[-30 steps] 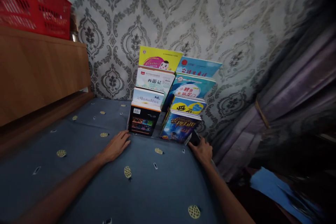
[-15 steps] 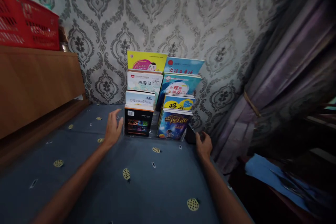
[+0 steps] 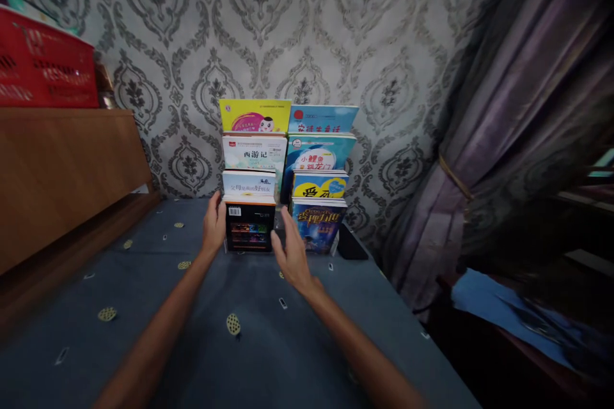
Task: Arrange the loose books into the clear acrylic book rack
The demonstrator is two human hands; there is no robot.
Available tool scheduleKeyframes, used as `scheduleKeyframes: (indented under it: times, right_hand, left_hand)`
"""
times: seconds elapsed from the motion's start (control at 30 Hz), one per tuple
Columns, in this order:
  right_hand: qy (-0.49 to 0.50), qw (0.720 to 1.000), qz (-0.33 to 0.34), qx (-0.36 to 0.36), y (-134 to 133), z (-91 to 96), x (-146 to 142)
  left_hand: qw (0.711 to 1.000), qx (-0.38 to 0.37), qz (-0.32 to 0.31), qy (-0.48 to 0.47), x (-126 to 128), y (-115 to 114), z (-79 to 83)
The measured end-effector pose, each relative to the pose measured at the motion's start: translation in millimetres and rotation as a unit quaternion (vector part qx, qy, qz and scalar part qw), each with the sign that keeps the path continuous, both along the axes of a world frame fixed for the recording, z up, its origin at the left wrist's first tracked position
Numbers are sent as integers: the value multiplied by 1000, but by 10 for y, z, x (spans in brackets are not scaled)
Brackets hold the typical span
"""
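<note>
Two columns of books stand upright in stepped rows against the wall. At the front of the left column is a black book [image 3: 250, 236] with a barcode; a pale blue book [image 3: 249, 184], a white book [image 3: 254, 152] and a yellow book [image 3: 254, 116] rise behind it. My left hand [image 3: 214, 225] lies along that column's left side, fingers extended; whether it touches is unclear. My right hand [image 3: 293, 254], thumb and fingers apart, is by the black book's right edge, partly covering a dark blue book [image 3: 321, 223] that fronts the right column.
The books stand on a blue cloth with pineapple prints [image 3: 192, 326]. A black flat object [image 3: 352, 244] lies to their right. At left is a wooden cabinet [image 3: 62, 172] bearing a red basket [image 3: 52, 70]. A purple-grey curtain [image 3: 426, 223] hangs at right, near a blue cloth [image 3: 499, 307].
My right hand has moved left from beside the black flat object to the gap between the two columns. My left hand has come closer to the left column. The view has shifted slightly.
</note>
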State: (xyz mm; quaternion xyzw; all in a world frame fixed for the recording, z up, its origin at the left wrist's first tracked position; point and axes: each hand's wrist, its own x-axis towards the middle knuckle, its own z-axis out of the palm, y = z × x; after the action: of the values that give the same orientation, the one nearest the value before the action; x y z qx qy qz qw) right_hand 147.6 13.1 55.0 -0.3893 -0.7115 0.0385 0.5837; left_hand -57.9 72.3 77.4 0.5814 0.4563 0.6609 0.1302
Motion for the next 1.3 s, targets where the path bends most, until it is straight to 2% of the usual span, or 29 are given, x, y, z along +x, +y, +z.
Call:
scheduleKeyframes:
  times: [0.13, 0.23, 0.53, 0.67, 0.8, 0.9, 1.0, 1.1, 1.2, 1.3]
  right_hand:
    - [91, 990, -13, -112, 268, -22, -257]
    - [152, 978, -12, -142, 424, -12, -337]
    - [161, 980, 8, -118, 511, -61, -437]
    - [128, 988, -3, -91, 375, -82, -397]
    - [106, 994, -25, -12, 84, 89, -181]
    - [127, 988, -70, 50, -28, 305, 155]
    - [173, 967, -166, 84, 52, 400, 559]
    - [223, 944, -234, 65, 237, 299, 887]
    - [276, 929, -245, -3, 395, 112, 1043]
    - [291, 926, -237, -30, 475, -14, 1062]
  left_hand:
    - [1000, -3, -20, 0, 38, -11, 2]
    - [1000, 1, -21, 1, 72, -5, -29]
    - [1000, 19, -15, 14, 112, 30, -105]
    - [999, 27, 14, 45, 140, -56, -89]
    - [981, 130, 59, 134, 365, -353, 17]
    - [956, 182, -15, 228, 660, -582, 86]
    - [949, 132, -117, 261, 967, -670, 55]
    - [955, 78, -175, 226, 1207, -601, -54]
    - [965, 33, -198, 168, 1372, -447, -153]
    - [973, -17, -207, 104, 1482, -277, -202]
